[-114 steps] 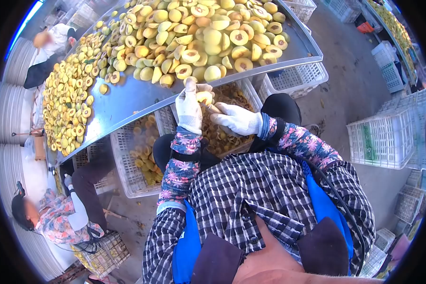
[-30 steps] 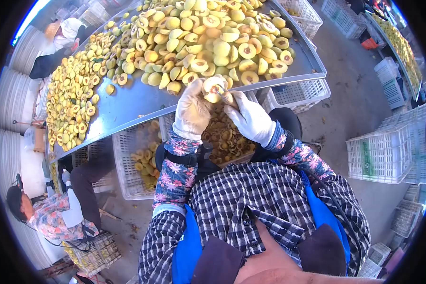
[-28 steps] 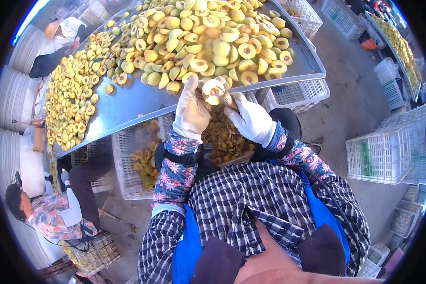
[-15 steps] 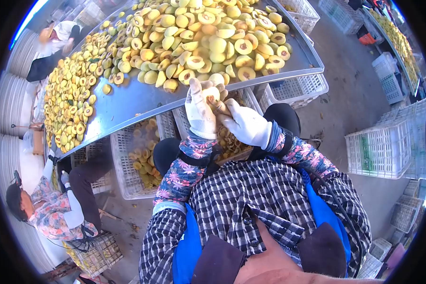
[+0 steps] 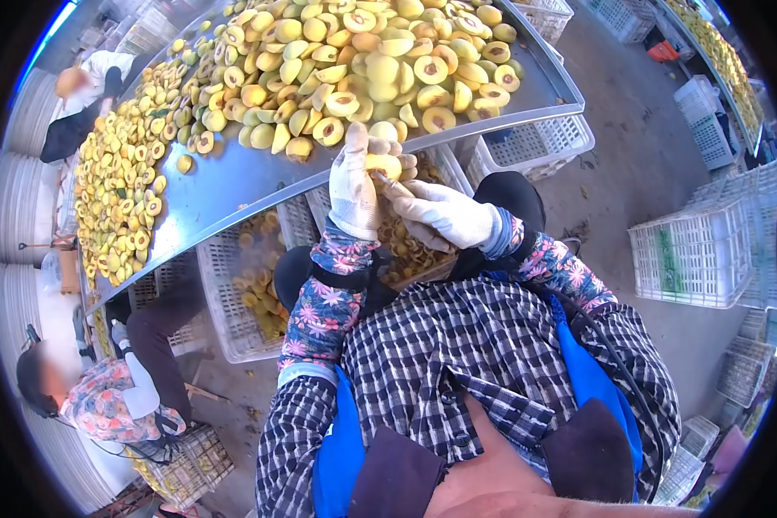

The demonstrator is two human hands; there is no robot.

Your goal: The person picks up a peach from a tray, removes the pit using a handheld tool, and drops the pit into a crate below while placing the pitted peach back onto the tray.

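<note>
In a white glove, my left hand (image 5: 354, 187) is closed around a yellow peach half (image 5: 383, 162) just in front of the table edge. My right hand (image 5: 447, 213), gloved too, grips a small pitting tool (image 5: 395, 186) whose tip meets the fruit's cut side; the exact shape of that tip is hidden. Beyond my hands, a heap of halved peaches (image 5: 429, 69), several with brown centres, covers much of the metal table (image 5: 224, 186). Under my hands stands a crate of brownish scraps or pieces (image 5: 403, 250).
A white crate of peach pieces (image 5: 259, 298) stands below the table, left of my knees. Another white crate (image 5: 535, 147) is under the right corner. Stacked crates (image 5: 691, 259) stand on the floor at right. One co-worker (image 5: 116, 393) sits at left, another (image 5: 95, 86) farther back.
The fruit has turned in my left hand, and the tool tip now sits lower against it. Both hands have shifted slightly. The seated co-worker at left has turned their head.
</note>
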